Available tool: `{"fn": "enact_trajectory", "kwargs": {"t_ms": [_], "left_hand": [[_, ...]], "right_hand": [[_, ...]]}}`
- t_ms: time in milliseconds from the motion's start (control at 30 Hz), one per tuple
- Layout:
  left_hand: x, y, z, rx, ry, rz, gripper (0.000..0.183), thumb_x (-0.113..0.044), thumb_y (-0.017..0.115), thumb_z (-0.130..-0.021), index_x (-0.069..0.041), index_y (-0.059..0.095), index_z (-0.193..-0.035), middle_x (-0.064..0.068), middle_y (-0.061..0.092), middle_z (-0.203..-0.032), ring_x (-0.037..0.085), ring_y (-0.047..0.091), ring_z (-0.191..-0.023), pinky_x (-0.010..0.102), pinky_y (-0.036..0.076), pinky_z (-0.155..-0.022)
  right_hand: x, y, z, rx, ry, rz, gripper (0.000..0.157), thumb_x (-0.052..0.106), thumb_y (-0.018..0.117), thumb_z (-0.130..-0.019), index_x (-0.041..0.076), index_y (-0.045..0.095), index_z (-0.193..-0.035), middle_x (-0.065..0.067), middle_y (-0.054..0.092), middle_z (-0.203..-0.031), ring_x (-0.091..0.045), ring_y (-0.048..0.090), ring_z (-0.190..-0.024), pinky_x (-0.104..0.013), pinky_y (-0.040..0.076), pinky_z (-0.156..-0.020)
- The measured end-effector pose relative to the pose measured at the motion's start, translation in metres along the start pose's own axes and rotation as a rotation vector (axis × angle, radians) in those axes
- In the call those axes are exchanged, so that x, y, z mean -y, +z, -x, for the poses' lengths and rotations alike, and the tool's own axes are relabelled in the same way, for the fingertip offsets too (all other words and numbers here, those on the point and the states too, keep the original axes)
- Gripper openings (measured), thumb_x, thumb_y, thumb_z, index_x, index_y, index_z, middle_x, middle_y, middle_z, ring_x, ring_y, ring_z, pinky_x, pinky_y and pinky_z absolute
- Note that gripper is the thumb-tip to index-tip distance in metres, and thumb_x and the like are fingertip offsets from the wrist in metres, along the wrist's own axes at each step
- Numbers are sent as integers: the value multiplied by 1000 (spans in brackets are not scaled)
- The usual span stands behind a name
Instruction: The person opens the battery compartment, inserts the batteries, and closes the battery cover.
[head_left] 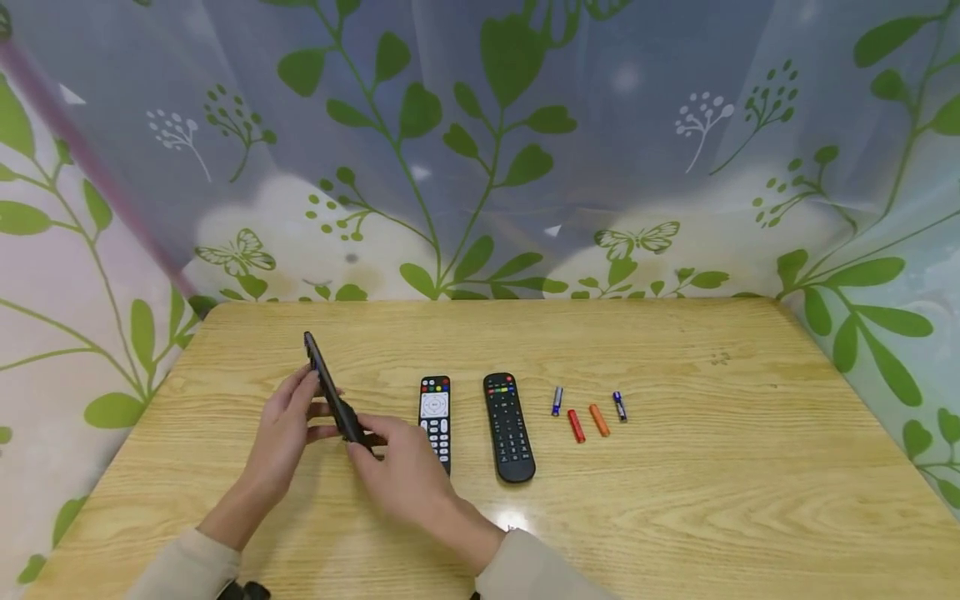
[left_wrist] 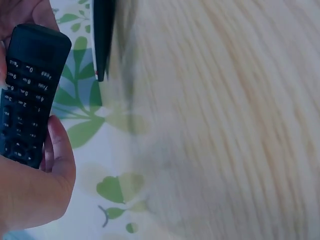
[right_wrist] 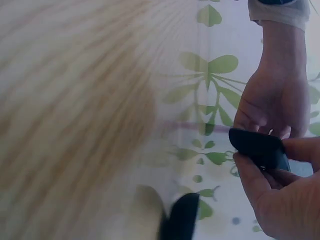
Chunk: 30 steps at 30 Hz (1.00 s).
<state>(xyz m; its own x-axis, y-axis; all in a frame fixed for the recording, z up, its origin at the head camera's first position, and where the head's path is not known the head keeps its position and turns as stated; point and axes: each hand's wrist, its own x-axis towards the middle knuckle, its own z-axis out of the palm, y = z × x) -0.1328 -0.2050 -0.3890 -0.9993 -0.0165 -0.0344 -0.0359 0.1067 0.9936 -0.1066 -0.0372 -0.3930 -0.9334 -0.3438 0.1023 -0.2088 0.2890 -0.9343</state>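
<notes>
Above the left part of the table, both hands hold a black remote control (head_left: 327,392), tilted and seen edge-on in the head view. My left hand (head_left: 277,429) grips it along its side, with the fingers bent behind it. At its lower end, the right hand (head_left: 408,475) pinches it between thumb and fingers. In the left wrist view the held remote's (left_wrist: 35,90) button face shows, with the left hand (left_wrist: 35,192) at one end. The right wrist view catches the remote's end (right_wrist: 260,147) between the right hand's fingers (right_wrist: 250,177).
A black-and-white remote (head_left: 435,404) lies partly behind the right hand. To its right lies another black remote (head_left: 510,429). Farther right are a red battery (head_left: 576,426), an orange battery (head_left: 599,420) and two blue-and-silver batteries (head_left: 557,402). A patterned curtain (head_left: 480,167) hangs behind the wooden table (head_left: 712,500).
</notes>
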Motion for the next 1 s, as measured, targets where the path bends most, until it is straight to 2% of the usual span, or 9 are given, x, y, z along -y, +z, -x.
{"fn": "enact_trajectory", "kwargs": {"t_ms": [100,267,433,600,800,1000], "left_hand": [[4,-3,-4,-5,4,-79,54,-26,41,-104,-2,23,-150,18,46,-120,6,60,-92,29,57,-75],[9,-5,-11,-22,3,-147,50,-13,46,-102,-2,28,-149,18,45,-119,5,59,-89,30,58,-71],[14,-6,-16,-37,-48,-197,49,-10,49,-101,-1,34,-146,19,47,-119,8,60,-87,30,58,-67],[16,-7,-21,0,-88,-272,49,-10,50,-100,1,34,-146,20,45,-120,15,60,-89,30,58,-65],[19,-7,-27,26,-111,-346,48,-7,50,-99,4,36,-144,22,47,-119,20,60,-90,30,58,-65],[22,-4,-32,42,-126,-390,45,-4,51,-98,6,40,-140,23,49,-119,24,59,-92,30,58,-64]], "right_hand": [[-5,3,-5,-5,60,-128,39,12,60,-95,14,56,-134,-2,66,-113,-6,64,-92,-16,53,-70],[-11,5,-11,-16,95,-150,44,10,58,-96,13,49,-140,-5,67,-109,-8,66,-89,-17,54,-68],[-14,7,-15,32,141,-87,43,11,58,-96,13,50,-139,0,66,-104,-6,65,-90,-16,53,-68],[-17,7,-18,76,163,23,41,11,59,-96,9,51,-137,1,65,-100,-3,63,-87,-16,52,-69],[-20,10,-21,83,165,138,36,12,60,-95,6,55,-130,1,63,-98,0,58,-79,-17,49,-67],[-22,9,-26,99,166,167,38,10,60,-95,3,53,-131,-2,60,-102,-1,55,-83,-17,49,-72]]}}
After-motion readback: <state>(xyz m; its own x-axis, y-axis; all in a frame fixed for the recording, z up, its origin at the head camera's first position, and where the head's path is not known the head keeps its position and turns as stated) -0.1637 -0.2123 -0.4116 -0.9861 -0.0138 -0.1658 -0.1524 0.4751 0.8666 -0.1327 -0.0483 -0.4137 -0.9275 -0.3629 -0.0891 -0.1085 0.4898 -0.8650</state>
